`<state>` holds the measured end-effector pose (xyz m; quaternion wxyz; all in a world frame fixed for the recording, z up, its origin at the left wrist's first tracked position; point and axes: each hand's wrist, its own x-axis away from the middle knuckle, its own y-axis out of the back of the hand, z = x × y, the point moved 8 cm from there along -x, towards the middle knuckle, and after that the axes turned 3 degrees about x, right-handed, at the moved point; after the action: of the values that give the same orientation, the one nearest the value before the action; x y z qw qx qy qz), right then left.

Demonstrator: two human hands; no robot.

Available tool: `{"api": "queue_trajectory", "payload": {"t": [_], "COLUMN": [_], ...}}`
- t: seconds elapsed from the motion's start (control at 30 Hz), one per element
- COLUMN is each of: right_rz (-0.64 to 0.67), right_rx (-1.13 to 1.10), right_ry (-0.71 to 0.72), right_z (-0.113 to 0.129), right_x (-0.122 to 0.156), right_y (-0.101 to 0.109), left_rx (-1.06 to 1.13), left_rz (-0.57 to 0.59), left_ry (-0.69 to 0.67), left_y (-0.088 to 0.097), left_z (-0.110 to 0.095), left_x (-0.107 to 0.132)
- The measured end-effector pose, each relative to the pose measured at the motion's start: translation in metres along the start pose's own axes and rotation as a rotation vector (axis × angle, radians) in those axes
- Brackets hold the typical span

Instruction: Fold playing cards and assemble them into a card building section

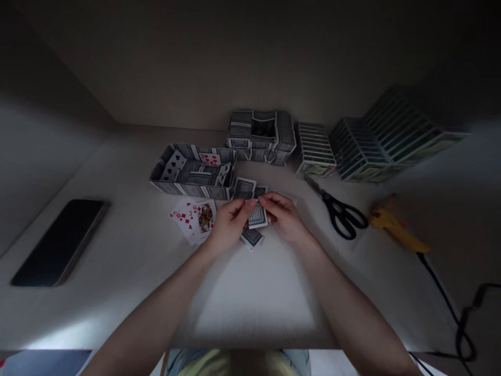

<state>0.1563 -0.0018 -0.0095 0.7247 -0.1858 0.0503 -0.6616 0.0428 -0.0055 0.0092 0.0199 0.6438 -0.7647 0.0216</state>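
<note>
Between my two hands a playing card [258,215] is held back side up, above the middle of the table. My left hand [230,222] pinches its left edge with thumb and fingers. On the card's other side, my right hand [285,215] grips the top right edge. Whether it is one card or a few together, I cannot tell. Beneath lie more face-down cards [252,238], partly covered by my hands. Just left of my left hand, a fan of face-up cards [188,219] shows red diamonds and a picture card [206,218].
Behind stand an open box made of cards [180,189] and a card-covered structure [260,138]. To the right are striped boxes [315,149], black-handled scissors [342,214] and a yellow glue gun [403,232] with a black cord [442,287]. A phone [58,243] lies left.
</note>
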Motion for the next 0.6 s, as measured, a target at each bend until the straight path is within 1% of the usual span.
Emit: {"api": "queue_trajectory", "payload": {"t": [0.13,0.3,0.37,0.47,0.6], "right_rz": [-0.015,-0.024,-0.026,-0.029,0.008], "right_rx": [0.028,0.077,0.083,0.101,0.115], "right_ry": [0.002,0.02,0.023,0.006,0.003], "right_z": [0.0001,0.0013,0.002,0.0019,0.0029], "right_x": [-0.0003,-0.0004,-0.0004,-0.0001,0.0009], "right_y": [0.0012,0.0034,0.004,0.0042,0.0001], "left_rx": [-0.025,-0.025,-0.051,-0.082,-0.095], "left_rz": [0.007,0.049,0.042,0.029,0.015], "left_ry": [-0.003,0.014,0.021,-0.008,-0.035], "left_y": [0.0003,-0.0021,-0.0014,-0.0013,-0.0019], "left_z": [-0.0009,0.0008,0.0025,0.0006,-0.0044], "left_x": [-0.0003,-0.0004,-0.0005,0.0,0.0026]}}
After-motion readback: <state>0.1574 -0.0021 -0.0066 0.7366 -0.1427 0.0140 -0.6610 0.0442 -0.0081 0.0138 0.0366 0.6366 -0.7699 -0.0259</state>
